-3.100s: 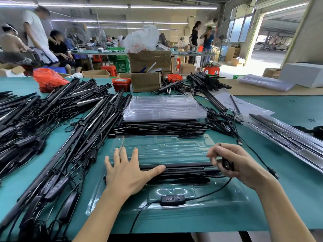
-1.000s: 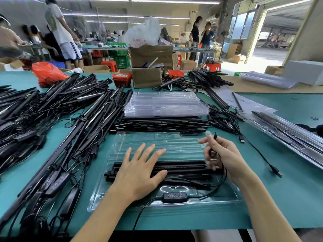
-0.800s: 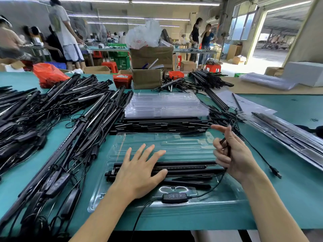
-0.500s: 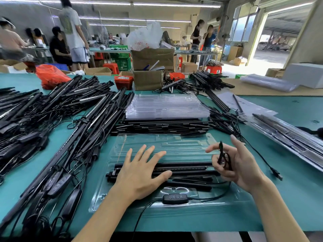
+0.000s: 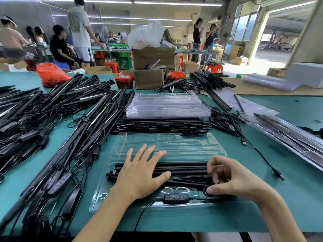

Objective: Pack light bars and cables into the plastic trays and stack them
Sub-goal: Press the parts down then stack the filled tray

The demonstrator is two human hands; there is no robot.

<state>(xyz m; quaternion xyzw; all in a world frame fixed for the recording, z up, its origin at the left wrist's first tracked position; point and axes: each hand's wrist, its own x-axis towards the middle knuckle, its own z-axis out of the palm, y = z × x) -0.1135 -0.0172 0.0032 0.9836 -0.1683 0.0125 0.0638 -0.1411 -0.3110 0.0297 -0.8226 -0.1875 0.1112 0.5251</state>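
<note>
A clear plastic tray (image 5: 174, 145) lies on the green table in front of me. Black light bars (image 5: 185, 169) sit across its middle. My left hand (image 5: 139, 173) rests flat on the bars with fingers spread. My right hand (image 5: 229, 179) is down at the tray's right end and pinches a coiled loop of black cable (image 5: 207, 191) between thumb and fingers. The cable's black button controller (image 5: 175, 198) lies at the tray's near edge. A USB plug end (image 5: 277, 173) trails on the table to the right.
A stack of clear trays (image 5: 166, 105) sits behind, on a row of black bars (image 5: 162, 126). Heaps of light bars with cables (image 5: 61, 128) fill the left side. Packed trays (image 5: 293, 137) lie at right. Cardboard boxes (image 5: 150, 74) and people stand beyond.
My right hand has come down from above the tray to its right end, bringing the coiled cable onto the tray. My left hand stays flat on the bars.
</note>
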